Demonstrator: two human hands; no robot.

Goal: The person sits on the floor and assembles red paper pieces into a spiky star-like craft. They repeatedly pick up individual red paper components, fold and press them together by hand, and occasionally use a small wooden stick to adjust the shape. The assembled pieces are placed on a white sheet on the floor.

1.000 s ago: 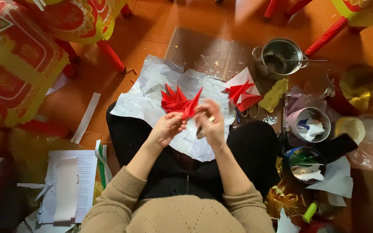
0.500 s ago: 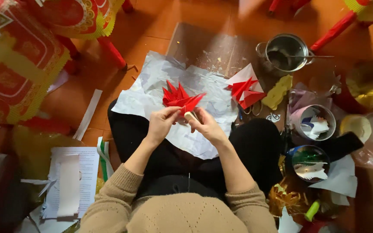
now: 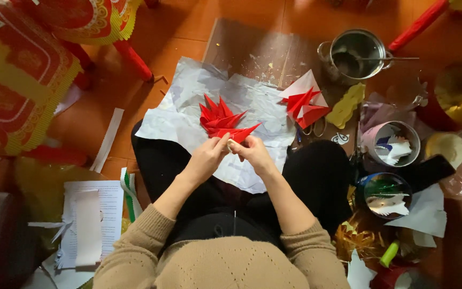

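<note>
Single view from a head-worn camera, aimed almost straight down from above the seated person. The near edge of the frame takes in the beige sweater at the shoulders; the far edge reaches the orange floor beyond a crumpled white paper sheet. The left hand and right hand meet just near of centre, at moderate range. A red-and-yellow decorated object bounds the far left; a metal pot and round containers line the right. No second view is present, so no field is shared.
</note>
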